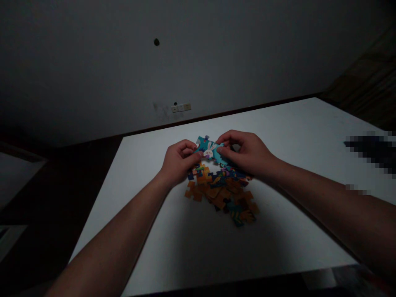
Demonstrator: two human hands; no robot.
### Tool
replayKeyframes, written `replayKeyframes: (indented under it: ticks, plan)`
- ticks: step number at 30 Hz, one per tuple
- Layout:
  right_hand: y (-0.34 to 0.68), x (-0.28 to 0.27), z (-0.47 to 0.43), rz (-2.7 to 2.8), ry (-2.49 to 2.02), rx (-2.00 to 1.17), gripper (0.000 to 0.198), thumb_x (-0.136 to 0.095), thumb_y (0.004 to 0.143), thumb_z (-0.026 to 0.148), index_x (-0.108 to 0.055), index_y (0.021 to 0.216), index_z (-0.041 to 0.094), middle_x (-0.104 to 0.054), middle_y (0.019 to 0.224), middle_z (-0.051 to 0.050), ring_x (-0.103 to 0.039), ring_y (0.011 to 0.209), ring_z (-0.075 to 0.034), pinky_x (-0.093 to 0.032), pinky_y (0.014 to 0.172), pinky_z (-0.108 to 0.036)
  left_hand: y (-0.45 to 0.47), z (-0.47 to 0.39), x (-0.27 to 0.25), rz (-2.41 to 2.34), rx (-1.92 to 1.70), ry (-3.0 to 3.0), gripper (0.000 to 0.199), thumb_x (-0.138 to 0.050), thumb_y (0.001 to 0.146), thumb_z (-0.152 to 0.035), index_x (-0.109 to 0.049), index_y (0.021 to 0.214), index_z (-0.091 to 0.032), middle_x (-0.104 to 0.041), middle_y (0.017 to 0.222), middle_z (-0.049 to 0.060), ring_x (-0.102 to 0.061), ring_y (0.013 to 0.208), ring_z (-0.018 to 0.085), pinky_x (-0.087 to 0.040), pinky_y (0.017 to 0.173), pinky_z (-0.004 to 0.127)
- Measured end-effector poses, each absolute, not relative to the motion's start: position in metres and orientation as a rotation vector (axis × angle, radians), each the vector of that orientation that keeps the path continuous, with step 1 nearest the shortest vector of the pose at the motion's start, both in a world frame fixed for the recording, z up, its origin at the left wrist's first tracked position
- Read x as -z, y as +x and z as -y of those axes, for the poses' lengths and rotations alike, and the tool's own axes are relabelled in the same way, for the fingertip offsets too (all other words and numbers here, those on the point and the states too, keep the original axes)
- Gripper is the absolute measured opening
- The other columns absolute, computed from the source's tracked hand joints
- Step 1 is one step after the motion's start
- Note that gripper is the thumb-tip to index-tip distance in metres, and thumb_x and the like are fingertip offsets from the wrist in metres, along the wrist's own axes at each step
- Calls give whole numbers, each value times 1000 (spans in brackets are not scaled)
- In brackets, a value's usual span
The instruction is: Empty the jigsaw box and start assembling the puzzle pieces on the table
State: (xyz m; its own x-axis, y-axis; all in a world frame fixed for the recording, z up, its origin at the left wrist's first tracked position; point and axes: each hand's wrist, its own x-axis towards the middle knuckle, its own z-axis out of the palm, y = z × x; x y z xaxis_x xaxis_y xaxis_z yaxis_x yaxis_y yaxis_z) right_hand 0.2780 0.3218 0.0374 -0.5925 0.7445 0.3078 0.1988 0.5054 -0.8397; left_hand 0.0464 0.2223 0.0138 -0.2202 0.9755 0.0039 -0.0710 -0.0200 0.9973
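Note:
Between my two hands is a teal section of jigsaw puzzle (209,150) with a white rabbit on it, and knobs show along its edges. My left hand (180,160) pinches its left side between thumb and fingers. On the right side, my right hand (244,152) grips it with the thumb on top. Whether it is one piece or several joined cannot be made out. Just below, a heap of loose puzzle pieces (221,193) lies on the table, some orange-brown, others dark blue and teal with pictures. My right hand partly hides the heap's far edge.
The white table (148,165) reaches from near me to the wall (216,62). White sockets (181,108) sit low on that wall. A dark pixelated patch covers part of the table's right side. Dark floor (71,181) lies beyond the left edge.

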Motion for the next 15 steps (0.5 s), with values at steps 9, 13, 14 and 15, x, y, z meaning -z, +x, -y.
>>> replayKeyframes:
  ticks: [9,13,14,15]
  plan:
    - [279,-36,-323,2088,-768,-1035,25,-89,91,44,-88,107,24,-78,87,-3,-68,78,-22,-55,74,-35,46,-222,-16,-1302,-1400,1044,44,-107,69,-39,-72,90,-22,-82,81,1,-75,67,18,-60,65,30]
    - [279,-35,-324,2093,-763,-1043,25,-88,93,44,-88,108,24,-79,88,-4,-69,78,-22,-55,74,-36,46,-221,-16,-1280,-1407,1047,43,-107,69,-38,-73,90,-21,-83,80,1,-75,67,18,-60,66,30]
    - [279,-34,-324,2094,-764,-1045,26,-88,93,44,-88,108,24,-79,88,-4,-70,78,-23,-56,74,-36,46,-221,-16,-1277,-1407,1048,43,-107,69,-38,-73,90,-21,-83,81,1,-75,68,18,-60,67,30]
    - [279,-34,-324,2095,-767,-1044,26,-88,92,44,-87,109,24,-79,87,-4,-70,78,-23,-56,74,-35,46,-221,-16,-1277,-1406,1048,44,-107,69,-38,-73,90,-22,-83,81,1,-75,68,18,-60,67,30]
